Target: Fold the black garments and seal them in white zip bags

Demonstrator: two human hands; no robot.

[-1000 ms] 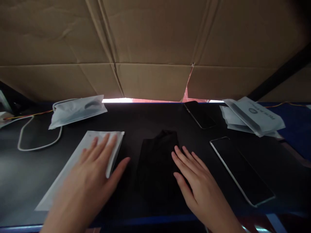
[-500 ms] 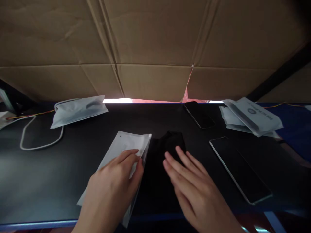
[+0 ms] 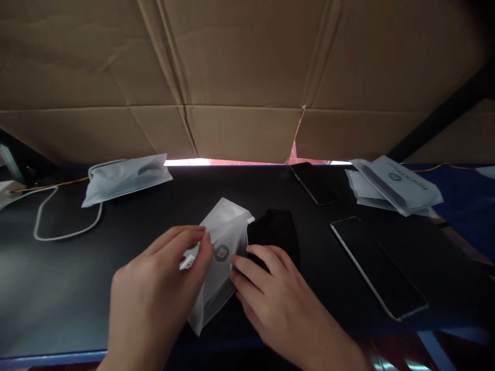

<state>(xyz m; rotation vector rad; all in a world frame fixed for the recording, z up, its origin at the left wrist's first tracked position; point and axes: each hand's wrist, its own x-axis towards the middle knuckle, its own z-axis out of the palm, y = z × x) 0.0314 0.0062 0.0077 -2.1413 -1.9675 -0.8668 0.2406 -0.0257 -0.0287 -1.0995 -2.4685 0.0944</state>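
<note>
A translucent white zip bag [image 3: 226, 232] with a round dark logo lies at a slant on the black table in front of me. My left hand [image 3: 162, 278] pinches the bag's upper layer between thumb and fingertips. Under those fingers a small white label with dark bars shows. Directly right of the bag is a folded black cloth [image 3: 276, 232], its left edge at the bag's open side. My right hand [image 3: 270, 296] grips the cloth with fingers close together, their tips touching the bag's mouth. The right thumb is hidden.
A filled white pouch [image 3: 127, 178] lies far left over a white cable [image 3: 36, 221]. One dark phone [image 3: 317, 185] lies at the back, another [image 3: 379, 268] at right. Printed white bags [image 3: 402, 185] are stacked beyond. Brown cardboard [image 3: 247, 62] hangs behind the table.
The bag has shifted right and turned, and its mouth now meets the black cloth. My left hand has lifted the upper layer. My right hand has moved left, its fingers closing in on the cloth.
</note>
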